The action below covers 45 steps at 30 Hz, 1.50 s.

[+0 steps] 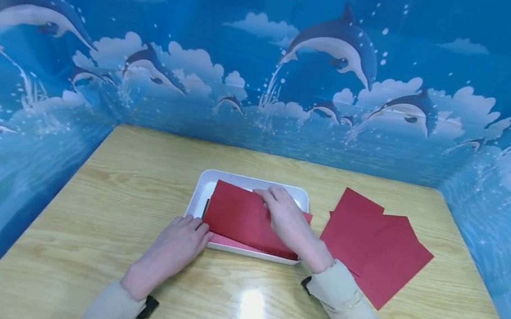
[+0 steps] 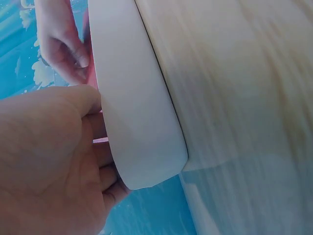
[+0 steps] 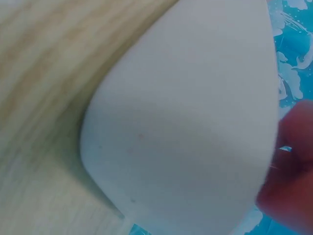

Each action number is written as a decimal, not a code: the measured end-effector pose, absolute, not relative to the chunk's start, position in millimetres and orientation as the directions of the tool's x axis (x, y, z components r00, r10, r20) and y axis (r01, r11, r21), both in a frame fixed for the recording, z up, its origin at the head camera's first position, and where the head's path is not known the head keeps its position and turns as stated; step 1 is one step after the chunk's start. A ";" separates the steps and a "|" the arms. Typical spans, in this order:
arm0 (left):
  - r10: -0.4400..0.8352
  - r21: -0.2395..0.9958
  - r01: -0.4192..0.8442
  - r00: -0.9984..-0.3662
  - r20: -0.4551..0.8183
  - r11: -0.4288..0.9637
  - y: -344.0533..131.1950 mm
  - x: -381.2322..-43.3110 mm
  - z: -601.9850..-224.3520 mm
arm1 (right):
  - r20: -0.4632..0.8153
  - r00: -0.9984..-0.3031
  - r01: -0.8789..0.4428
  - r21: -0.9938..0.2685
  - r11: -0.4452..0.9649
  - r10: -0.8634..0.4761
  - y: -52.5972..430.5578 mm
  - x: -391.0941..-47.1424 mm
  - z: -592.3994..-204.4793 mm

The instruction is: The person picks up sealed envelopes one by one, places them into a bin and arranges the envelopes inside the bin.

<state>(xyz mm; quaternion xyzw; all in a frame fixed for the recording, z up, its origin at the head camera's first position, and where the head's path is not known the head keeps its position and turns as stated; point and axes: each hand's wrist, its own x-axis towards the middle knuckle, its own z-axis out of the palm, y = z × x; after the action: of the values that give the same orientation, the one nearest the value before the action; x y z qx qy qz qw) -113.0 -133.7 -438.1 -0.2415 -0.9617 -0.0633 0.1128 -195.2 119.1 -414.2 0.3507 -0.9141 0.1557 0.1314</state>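
Observation:
A white tray (image 1: 200, 195) on the table holds a dark red paper sheet (image 1: 240, 214), lying tilted, with a pinkish-red strip (image 1: 240, 244) showing below its front edge. My right hand (image 1: 286, 219) reaches over the tray and pinches the red sheet near its back edge; in the right wrist view its fingers are partly hidden behind the tray wall. At the front left corner, my left hand (image 1: 181, 243) has its fingers curled over the tray rim, as the left wrist view also shows along the white wall (image 2: 137, 107).
Several red sheets (image 1: 374, 243) lie overlapping to the right of the tray, near my right forearm. A thin black edge (image 1: 206, 208) shows inside the tray at the left. Blue dolphin-print curtains (image 1: 241, 123) enclose the wooden table (image 1: 139, 179) at back and sides.

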 end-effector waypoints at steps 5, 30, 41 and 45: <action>0.449 0.067 0.482 -0.852 0.267 0.874 -133.6 -114.0 -439.4 | 0.217 -0.753 -0.654 -0.151 0.741 -0.621 119.1 -191.3 -415.7; 0.459 0.052 0.497 -0.832 0.312 0.866 -134.6 -112.2 -438.6 | 0.316 -0.833 -0.515 -0.140 0.846 -0.455 249.5 -182.3 -402.6; 0.461 0.039 0.495 -0.832 0.309 0.868 -133.4 -113.0 -439.1 | -0.101 -0.941 -0.304 -0.172 0.937 -0.324 296.3 -173.9 -425.4; 0.459 0.043 0.495 -0.832 0.312 0.868 -133.5 -112.7 -440.2 | -0.090 -0.942 -0.306 -0.163 0.938 -0.323 296.4 -169.0 -428.8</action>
<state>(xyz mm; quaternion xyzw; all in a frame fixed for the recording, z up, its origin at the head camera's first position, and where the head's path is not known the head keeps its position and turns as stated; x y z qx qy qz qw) -112.7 -133.5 -440.2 -0.2498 -0.9551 -0.0611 0.1472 -169.0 296.4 -428.8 0.1598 -0.9827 0.0737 -0.0575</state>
